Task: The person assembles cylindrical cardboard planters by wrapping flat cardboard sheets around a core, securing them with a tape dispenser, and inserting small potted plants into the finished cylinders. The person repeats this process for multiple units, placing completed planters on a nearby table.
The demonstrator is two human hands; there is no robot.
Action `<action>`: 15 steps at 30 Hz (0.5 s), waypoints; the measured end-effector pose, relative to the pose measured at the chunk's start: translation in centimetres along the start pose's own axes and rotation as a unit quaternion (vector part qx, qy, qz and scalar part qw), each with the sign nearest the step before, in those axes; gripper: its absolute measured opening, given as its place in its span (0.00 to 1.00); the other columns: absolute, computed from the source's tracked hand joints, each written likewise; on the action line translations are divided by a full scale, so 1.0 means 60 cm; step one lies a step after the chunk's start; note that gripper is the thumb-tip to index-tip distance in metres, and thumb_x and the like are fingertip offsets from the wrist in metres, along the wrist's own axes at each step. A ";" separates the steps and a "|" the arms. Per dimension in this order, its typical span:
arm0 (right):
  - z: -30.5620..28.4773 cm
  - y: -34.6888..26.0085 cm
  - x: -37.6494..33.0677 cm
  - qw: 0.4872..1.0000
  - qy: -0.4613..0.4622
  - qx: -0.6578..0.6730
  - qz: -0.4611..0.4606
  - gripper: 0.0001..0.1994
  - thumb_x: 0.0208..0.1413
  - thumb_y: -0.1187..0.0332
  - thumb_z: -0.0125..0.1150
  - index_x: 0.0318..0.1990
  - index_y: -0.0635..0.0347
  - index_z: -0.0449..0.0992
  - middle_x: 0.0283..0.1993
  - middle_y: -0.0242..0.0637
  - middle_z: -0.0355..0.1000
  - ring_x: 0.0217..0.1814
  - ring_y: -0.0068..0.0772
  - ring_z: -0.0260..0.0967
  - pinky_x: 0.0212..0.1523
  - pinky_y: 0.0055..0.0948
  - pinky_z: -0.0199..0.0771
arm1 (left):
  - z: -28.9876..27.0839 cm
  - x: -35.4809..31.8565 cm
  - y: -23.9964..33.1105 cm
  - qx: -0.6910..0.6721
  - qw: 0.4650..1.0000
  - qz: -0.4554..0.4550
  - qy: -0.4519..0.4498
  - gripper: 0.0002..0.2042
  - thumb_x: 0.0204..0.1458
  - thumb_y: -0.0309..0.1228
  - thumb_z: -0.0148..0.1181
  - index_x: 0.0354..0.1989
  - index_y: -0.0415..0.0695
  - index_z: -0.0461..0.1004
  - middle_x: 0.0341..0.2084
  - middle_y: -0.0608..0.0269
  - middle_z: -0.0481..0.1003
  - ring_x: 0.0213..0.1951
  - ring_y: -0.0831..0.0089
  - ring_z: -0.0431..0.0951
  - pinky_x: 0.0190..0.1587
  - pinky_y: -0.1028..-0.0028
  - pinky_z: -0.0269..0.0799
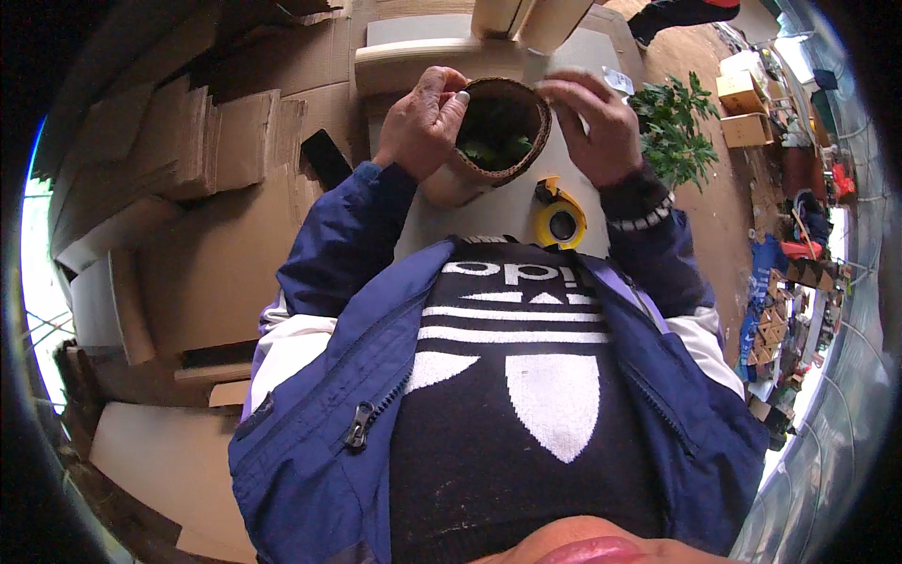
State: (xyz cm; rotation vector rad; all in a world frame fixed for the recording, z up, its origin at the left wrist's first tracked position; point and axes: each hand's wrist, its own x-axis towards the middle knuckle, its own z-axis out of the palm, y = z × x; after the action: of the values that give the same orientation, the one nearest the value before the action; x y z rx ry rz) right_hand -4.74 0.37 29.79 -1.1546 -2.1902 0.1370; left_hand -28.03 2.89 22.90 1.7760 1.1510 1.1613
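Observation:
A round cardboard tube (449,191) leans on the pale work surface in front of me, its open mouth facing up. Green leaves (498,150) show inside it; the deeper part is dark. At the left of the rim, my left hand (421,124) is closed, thumb and fingers pinching the cardboard edge. My right hand (601,124) is at the rim's right side, fingers stretched toward it and thumb apart, slightly blurred. Its fingertips are at or very near the edge. Just below that hand lies a yellow tape dispenser (561,224).
More cardboard tubes (554,23) stand beyond the surface, behind a lying cardboard roll (442,64). Flattened cardboard (240,141) is stacked at left, near a black phone (325,158). A leafy plant (675,132) and small boxes (742,94) are at right. Someone's dark-clad leg (672,17) shows at the top.

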 end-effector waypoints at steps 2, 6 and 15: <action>-0.014 -0.008 -0.020 0.992 -0.098 0.075 -0.009 0.16 0.51 0.75 0.64 0.48 0.49 0.79 0.52 0.39 0.74 0.48 0.45 0.77 0.45 0.38 0.81 | 0.002 0.002 -0.003 -0.010 1.000 -0.008 0.010 0.11 0.62 0.36 0.54 0.47 0.44 0.72 0.34 0.52 0.79 0.39 0.59 0.81 0.43 0.64 0.76; -0.003 0.001 -0.047 0.975 -0.202 0.076 -0.054 0.17 0.44 0.71 0.73 0.43 0.54 0.78 0.49 0.39 0.73 0.45 0.44 0.76 0.43 0.36 0.81 | 0.014 0.014 -0.010 -0.048 0.999 -0.016 0.014 0.11 0.64 0.37 0.52 0.47 0.43 0.73 0.33 0.53 0.78 0.38 0.64 0.80 0.43 0.67 0.75; 0.004 0.100 -0.029 0.984 -0.048 0.173 -0.014 0.10 0.41 0.77 0.72 0.32 0.60 0.77 0.35 0.39 0.73 0.36 0.43 0.75 0.37 0.34 0.77 | 0.063 0.045 -0.029 -0.274 0.955 -0.091 0.071 0.22 0.68 0.48 0.45 0.50 0.41 0.73 0.51 0.61 0.75 0.45 0.72 0.77 0.53 0.73 0.68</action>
State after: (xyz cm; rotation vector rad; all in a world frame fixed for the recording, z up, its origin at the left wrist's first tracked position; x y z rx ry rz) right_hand 0.03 2.70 26.52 -0.9357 -2.1552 0.5498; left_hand -24.48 5.69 20.84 1.1573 0.9280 1.3515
